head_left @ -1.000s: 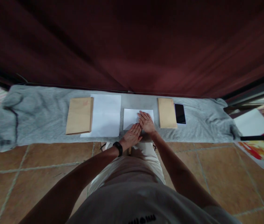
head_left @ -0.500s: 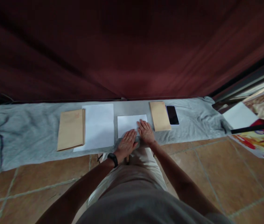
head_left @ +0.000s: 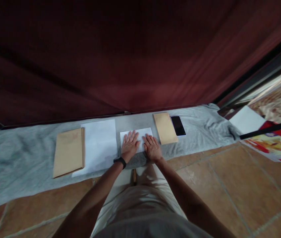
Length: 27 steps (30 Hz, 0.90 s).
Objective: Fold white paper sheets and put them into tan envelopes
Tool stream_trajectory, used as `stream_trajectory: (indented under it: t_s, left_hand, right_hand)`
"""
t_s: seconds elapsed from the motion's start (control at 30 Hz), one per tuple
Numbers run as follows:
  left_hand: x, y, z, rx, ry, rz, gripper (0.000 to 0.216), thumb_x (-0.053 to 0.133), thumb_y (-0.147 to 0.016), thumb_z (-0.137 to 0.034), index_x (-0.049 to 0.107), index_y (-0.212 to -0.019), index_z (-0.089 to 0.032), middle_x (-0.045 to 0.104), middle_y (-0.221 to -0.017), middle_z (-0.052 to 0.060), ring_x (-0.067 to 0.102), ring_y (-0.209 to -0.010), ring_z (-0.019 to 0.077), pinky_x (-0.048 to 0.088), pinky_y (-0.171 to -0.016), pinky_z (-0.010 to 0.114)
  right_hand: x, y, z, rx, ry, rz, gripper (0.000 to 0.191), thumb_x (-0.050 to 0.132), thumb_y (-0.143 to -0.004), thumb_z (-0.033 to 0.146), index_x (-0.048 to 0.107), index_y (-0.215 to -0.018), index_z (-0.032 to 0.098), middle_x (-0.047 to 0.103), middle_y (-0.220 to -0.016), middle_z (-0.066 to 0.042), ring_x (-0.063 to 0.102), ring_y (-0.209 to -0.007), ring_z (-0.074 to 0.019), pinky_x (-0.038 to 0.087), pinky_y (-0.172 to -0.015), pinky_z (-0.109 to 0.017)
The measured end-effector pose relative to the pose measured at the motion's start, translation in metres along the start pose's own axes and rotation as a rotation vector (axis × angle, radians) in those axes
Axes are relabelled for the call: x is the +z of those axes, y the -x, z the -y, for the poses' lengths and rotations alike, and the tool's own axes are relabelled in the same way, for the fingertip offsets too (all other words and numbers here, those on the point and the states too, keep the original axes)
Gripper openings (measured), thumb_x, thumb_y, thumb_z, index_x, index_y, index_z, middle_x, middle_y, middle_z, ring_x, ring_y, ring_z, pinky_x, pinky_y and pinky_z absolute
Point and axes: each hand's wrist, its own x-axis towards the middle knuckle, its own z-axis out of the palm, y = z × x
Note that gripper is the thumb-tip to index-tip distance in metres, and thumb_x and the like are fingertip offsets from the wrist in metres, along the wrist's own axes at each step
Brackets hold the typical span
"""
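A small white sheet of paper [head_left: 141, 133], which looks folded, lies flat on the grey cloth in front of me. My left hand [head_left: 129, 143] presses on its left part with the fingers spread, a dark band on that wrist. On the right part rests my right hand [head_left: 152, 147], palm down, fingers stretched out. Left of them are larger white sheets [head_left: 100, 142], partly under a stack of brown envelopes [head_left: 69, 150]. Just right of my right hand lies a smaller brown envelope or stack of them [head_left: 165, 128].
A phone [head_left: 178, 125] lies beside the right-hand envelope. The grey cloth [head_left: 202, 124] covers a long narrow surface against a dark red wall or curtain [head_left: 130, 66]. At far right are a dark bar [head_left: 269, 129], a white sheet [head_left: 247, 119] and a colourful printed bag or sheet [head_left: 276, 143].
My left hand has slid left across the small sheet, and its fingers have spread. My right hand stays on the right part. The whole view has shifted and tilted slightly.
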Motion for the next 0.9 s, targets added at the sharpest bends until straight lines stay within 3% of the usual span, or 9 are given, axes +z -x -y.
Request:
stream_trajectory:
  t_s: [0.17,0.33,0.5,0.9]
  left_hand:
    - [0.0,0.011,0.007,-0.084,-0.021,-0.076,0.058,0.036,-0.103,-0.042,0.043,-0.155,-0.017,0.039,-0.162,0.013,0.027,-0.155,0.0326,0.027,-0.123,0.059]
    - [0.001,0.017,0.012,-0.098,0.012,-0.091,0.056,0.032,-0.103,-0.033,0.041,-0.156,-0.017,0.039,-0.162,0.013,0.026,-0.155,0.03,0.028,-0.123,0.059]
    - [0.0,0.017,0.015,-0.083,0.027,-0.074,0.056,0.03,-0.102,-0.028,0.04,-0.157,-0.018,0.036,-0.164,0.012,0.023,-0.156,0.0282,0.027,-0.124,0.058]
    - [0.004,0.017,0.014,-0.117,-0.012,-0.086,0.062,0.029,-0.104,-0.037,0.034,-0.157,-0.006,0.038,-0.161,0.02,0.029,-0.154,0.0299,0.027,-0.124,0.055]
  right_hand:
    - [0.0,-0.001,0.003,0.014,-0.014,-0.01,0.048,0.042,-0.106,0.033,0.048,-0.152,0.023,0.043,-0.161,-0.007,0.038,-0.15,-0.0265,0.028,-0.124,-0.049]
    - [0.007,-0.022,0.03,0.14,-0.036,-0.051,0.047,0.045,-0.103,0.029,0.054,-0.147,0.016,0.049,-0.156,-0.012,0.045,-0.145,-0.0295,0.026,-0.125,-0.052]
    - [0.021,-0.04,0.047,0.067,-0.039,-0.034,0.045,0.045,-0.105,0.032,0.053,-0.148,0.021,0.044,-0.16,-0.01,0.042,-0.147,-0.0263,0.028,-0.124,-0.048]
    - [0.018,-0.021,0.001,0.114,0.032,-0.155,0.056,0.047,-0.104,0.04,0.042,-0.155,0.017,0.035,-0.164,-0.018,0.037,-0.15,-0.032,0.033,-0.121,-0.051]
